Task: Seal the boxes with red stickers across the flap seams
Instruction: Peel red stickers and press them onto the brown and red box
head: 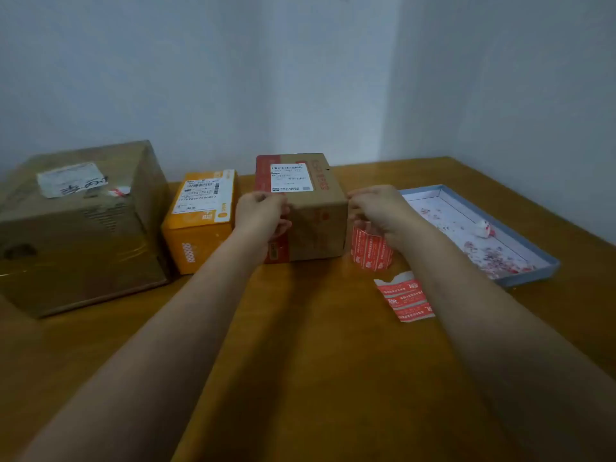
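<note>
Middle box (pixel 310 208): brown cardboard with a red band down its left side and red print along the top right edge; a white shipping label with barcode sits on its top face. It stands on the bench (pixel 316 345), near the back wall, between the orange box and the sticker roll.
Left hand (pixel 261 216): fingers curled over the box's near top left corner, gripping it.
Right hand (pixel 378 208): fingers curled at the box's near top right corner, gripping that edge; the fingertips are blurred.
Sticker roll (pixel 371 250): red stickers with white print, standing upright just right of the middle box, partly hidden under the right wrist.
Loose sticker strip (pixel 405 296): a short red-and-white piece lying flat on the bench, in front of the roll and apart from it.
Orange box (pixel 201 221): smaller, with a white label on top, just left of the middle box.
Large box (pixel 80 225): brown, at the far left, with a worn white label and a small red-and-white sticker on top.
Tray (pixel 530 241): shallow, blue-rimmed, white inside with reddish scraps and a small white object, on the right of the bench.
</note>
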### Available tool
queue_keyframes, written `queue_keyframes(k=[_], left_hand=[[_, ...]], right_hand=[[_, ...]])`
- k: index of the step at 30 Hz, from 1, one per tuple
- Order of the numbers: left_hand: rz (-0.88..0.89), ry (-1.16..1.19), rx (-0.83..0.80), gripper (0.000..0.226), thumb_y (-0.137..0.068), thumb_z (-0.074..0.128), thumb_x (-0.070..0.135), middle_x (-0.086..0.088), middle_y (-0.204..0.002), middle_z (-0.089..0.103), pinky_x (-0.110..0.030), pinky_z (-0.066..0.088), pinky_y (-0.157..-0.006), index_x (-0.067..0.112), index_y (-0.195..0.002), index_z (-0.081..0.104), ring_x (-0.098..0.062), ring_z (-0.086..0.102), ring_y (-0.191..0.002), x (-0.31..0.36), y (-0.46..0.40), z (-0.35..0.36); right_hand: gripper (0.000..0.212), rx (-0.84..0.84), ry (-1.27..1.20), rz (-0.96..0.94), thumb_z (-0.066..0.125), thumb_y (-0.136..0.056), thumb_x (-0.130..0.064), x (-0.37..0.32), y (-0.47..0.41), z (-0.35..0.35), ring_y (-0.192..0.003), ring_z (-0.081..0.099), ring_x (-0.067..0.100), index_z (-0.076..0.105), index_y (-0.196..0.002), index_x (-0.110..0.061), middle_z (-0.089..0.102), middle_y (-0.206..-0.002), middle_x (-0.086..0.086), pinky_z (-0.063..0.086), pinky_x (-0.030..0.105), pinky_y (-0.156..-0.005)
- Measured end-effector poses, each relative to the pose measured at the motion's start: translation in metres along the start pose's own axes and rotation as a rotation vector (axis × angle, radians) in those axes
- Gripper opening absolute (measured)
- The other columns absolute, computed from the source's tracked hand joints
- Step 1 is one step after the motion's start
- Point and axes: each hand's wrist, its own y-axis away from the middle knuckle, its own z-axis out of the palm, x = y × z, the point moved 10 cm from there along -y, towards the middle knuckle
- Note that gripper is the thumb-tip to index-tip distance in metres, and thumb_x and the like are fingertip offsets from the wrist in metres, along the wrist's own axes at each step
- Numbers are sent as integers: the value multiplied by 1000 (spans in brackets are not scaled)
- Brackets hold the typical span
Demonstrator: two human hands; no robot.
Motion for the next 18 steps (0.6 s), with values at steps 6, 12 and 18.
queue_keyframes(k=[6, 12, 18], left_hand=[[174, -119, 222, 12, -95, 55, 19, -6, -108, 62, -23, 52, -57, 20, -107, 53, -16, 62, -79, 23, -11, -31], [28, -139, 77, 38, -98, 53, 24, -2, -99, 58, -30, 59, -69, 13, -133, 44, -22, 68, -76, 7, -10, -21], [81, -629, 151, 30, -94, 52, 34, -8, -83, 66, -25, 47, -49, 4, -96, 55, -20, 61, -52, 31, 0, -43]], right_hand=[[47, -113, -82, 51, 54, -96, -10, -1, -5, 29, -90, 65, 16, 42, -141, -17, 59, -121, 5, 59, 27, -77], [58, -142, -121, 70, 55, -96, -10, 0, -7, 40, -82, 68, 15, 31, -148, -19, 56, -129, 8, 60, 25, -71], [29, -61, 502, -1, 51, -97, -32, -16, 7, 16, -60, 60, 14, 52, -118, -12, 64, -103, 4, 47, 23, -50]])
